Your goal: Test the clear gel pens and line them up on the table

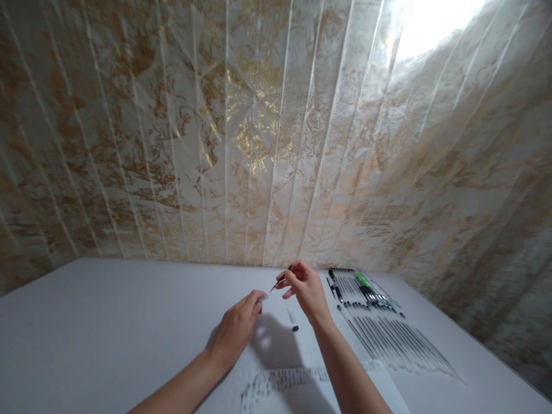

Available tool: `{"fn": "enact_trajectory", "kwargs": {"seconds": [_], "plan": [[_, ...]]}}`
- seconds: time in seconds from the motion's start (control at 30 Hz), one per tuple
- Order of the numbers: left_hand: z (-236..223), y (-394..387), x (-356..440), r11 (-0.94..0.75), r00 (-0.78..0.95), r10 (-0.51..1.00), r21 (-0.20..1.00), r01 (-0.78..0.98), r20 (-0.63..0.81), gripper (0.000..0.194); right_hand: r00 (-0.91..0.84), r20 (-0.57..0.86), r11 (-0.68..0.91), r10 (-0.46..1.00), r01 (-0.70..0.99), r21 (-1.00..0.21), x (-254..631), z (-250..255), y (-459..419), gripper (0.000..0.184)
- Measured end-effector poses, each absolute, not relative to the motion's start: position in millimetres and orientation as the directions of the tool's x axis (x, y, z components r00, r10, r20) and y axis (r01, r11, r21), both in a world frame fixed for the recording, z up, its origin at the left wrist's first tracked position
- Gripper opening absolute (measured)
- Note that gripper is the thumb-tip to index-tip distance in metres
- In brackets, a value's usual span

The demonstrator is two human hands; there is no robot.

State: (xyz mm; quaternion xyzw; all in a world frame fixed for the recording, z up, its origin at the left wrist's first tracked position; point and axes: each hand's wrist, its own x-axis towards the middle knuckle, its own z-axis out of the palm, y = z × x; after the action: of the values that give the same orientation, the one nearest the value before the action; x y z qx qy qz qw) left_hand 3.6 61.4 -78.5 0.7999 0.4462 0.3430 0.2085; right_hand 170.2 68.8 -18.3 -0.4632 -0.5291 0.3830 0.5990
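Observation:
My right hand [302, 284] is raised over the white table, its fingers pinching a thin dark pen-like rod [281, 278]. The rod's narrow end slants down to the left. Facing it, my left hand [241, 319] grips a small whitish, see-through piece [263, 298] between thumb and fingers. A little space seems to lie between the rod's tip and this piece. Below the hands, a slim clear piece [291, 315] and a small black cap [295, 328] lie on the tabletop. My left fingers partly cover the piece they hold.
To the right lie long rows of slim clear tubes [401, 339], with black caps [362, 305] along their upper ends. Behind them are black pens and a green one [362, 279]. A sheet with dark marks [297, 378] lies near me. A patterned curtain [259, 144] rises behind the table [129, 322].

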Motion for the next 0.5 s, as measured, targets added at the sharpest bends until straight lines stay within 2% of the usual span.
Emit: {"fn": "enact_trajectory", "kwargs": {"seconds": [0.17, 0.23, 0.33, 0.4, 0.5], "plan": [[-76.5, 60.5, 3.9, -0.517, 0.351, 0.856, 0.661, 0.544, 0.380, 0.026, 0.065, 0.245, 0.244, 0.967, 0.022, -0.970, 161.7, -23.6, 69.5, 0.016], [-77.3, 61.2, 3.6, -0.526, 0.335, 0.850, 0.683, 0.507, 0.406, 0.026, -0.001, 0.255, 0.253, 0.967, 0.120, -0.960, 164.0, -23.7, 69.4, 0.014], [-80.9, 63.6, 3.3, -0.538, 0.294, 0.843, 0.714, 0.448, 0.451, 0.025, -0.142, 0.229, 0.266, 0.963, 0.362, -0.894, 178.0, -18.1, 64.3, 0.014], [-83.7, 65.2, 3.3, -0.552, 0.277, 0.834, 0.719, 0.422, 0.478, 0.024, -0.229, 0.068, 0.192, 0.971, 0.580, -0.792, 190.1, -13.1, 57.5, 0.015], [-86.9, 66.2, 3.0, -0.584, 0.268, 0.811, 0.706, 0.400, 0.519, 0.024, -0.165, -0.243, 0.035, 0.956, 0.885, -0.464, 201.1, -11.6, 47.2, 0.015]]}}
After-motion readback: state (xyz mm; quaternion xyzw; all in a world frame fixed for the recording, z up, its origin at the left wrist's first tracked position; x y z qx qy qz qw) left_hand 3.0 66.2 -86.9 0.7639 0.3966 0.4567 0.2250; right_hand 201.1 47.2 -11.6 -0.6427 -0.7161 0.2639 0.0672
